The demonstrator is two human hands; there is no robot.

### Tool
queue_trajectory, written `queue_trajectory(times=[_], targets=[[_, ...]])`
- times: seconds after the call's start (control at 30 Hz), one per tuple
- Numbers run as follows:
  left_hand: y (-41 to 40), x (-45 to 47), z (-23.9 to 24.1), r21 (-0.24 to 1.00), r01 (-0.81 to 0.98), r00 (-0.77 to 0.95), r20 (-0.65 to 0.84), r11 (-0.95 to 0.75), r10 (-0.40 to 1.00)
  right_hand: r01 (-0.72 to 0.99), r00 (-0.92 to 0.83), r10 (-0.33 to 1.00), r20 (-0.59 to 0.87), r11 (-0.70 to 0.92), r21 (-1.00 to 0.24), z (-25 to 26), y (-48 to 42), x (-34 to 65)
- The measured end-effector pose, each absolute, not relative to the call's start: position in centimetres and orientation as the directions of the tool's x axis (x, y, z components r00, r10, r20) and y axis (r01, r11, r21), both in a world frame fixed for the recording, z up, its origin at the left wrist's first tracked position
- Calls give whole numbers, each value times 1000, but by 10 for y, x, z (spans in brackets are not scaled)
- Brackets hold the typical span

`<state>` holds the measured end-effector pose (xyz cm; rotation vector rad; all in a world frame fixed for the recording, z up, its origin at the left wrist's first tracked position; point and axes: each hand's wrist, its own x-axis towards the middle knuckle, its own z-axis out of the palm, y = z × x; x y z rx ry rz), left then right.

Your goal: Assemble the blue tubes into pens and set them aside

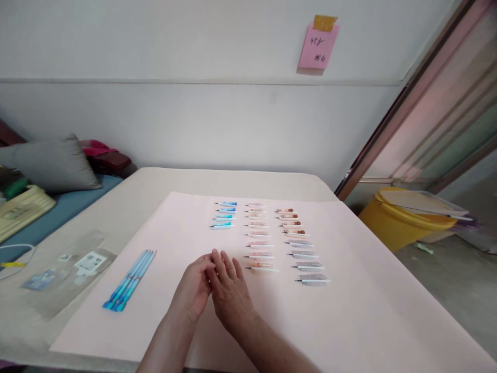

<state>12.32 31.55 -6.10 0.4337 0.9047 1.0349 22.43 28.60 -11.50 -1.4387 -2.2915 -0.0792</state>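
Observation:
My left hand (194,282) and my right hand (232,290) meet over the pink sheet (155,331), the right one partly covering the left one's fingers. The right fingers are stretched out and the left ones are loosely bent, with nothing visible between the palms. Left of them lie several slim blue pens (130,282), side by side. Beyond and to the right are rows of thin white pen refills with dark tips, each beside a short patterned piece: blue pieces (223,218), pinkish pieces (259,244), brown-ended pieces (291,224) and grey clear pieces (310,267).
A clear plastic bag (73,272) with a white label lies at the table's left side. A grey cushion (50,163) and a pale yellow basket (27,212) are further left. A yellow bin (404,223) stands beyond the right edge. A pink note (318,46) hangs on the wall.

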Motion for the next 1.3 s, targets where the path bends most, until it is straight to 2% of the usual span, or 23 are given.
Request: queue_trajectory(times=[0.1, 0.87, 1.3], targets=[[315, 123, -63, 723, -529, 198, -404, 444, 893, 868, -378, 832, 406, 471, -158, -116, 286, 225], [316, 124, -64, 720, -530, 176, -423, 447, 889, 869, -377, 831, 410, 470, -155, -116, 287, 224], [315, 123, -65, 730, -525, 168, -415, 438, 894, 870, -387, 846, 368, 467, -160, -115, 285, 223]])
